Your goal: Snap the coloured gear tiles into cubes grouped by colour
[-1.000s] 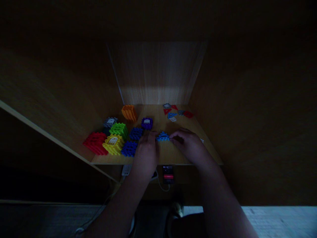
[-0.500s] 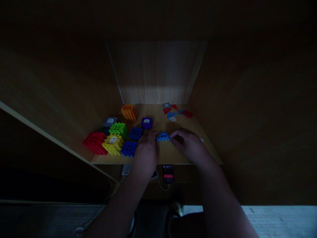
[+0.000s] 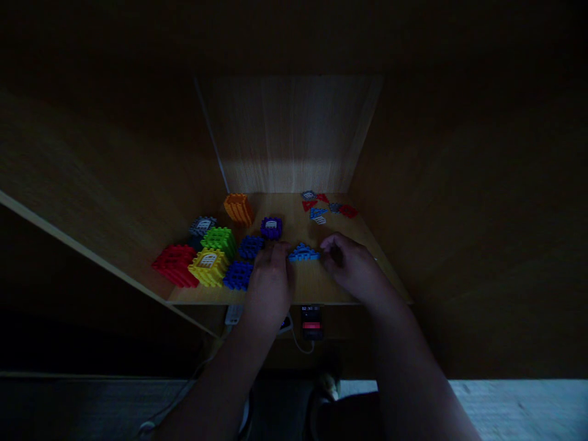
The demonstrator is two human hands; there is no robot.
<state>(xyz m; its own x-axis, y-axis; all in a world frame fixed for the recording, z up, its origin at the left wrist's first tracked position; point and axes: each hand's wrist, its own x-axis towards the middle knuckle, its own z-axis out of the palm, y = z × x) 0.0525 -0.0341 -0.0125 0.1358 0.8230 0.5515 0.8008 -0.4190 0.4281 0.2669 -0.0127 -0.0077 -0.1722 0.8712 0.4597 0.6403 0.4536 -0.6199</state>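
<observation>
A small stack of light blue triangular interlocking building pieces (image 3: 304,252) lies on the wooden shelf between my hands. My left hand (image 3: 271,277) is at its left corner, finger and thumb closed on that end; the fingertips are partly hidden in the dim light. Just off the right corner is my right hand (image 3: 349,262), its fingers curved and apart with nothing visible in them. Beside my left hand stand two dark blue stacks of square pieces, one nearer the front (image 3: 237,275) and one behind it (image 3: 250,247). A purple stack with a white window insert (image 3: 271,227) sits farther back.
On the left are red (image 3: 176,264), yellow (image 3: 209,267), green (image 3: 219,240), grey (image 3: 203,225) and orange (image 3: 239,209) stacks. Loose red, grey, blue and white pieces (image 3: 318,213) lie back right. Cabinet walls enclose the shelf; a lit phone (image 3: 312,323) sits below its front edge.
My right hand has let go of the blue triangle stack's right corner and moved slightly right. My left hand stays at the left corner.
</observation>
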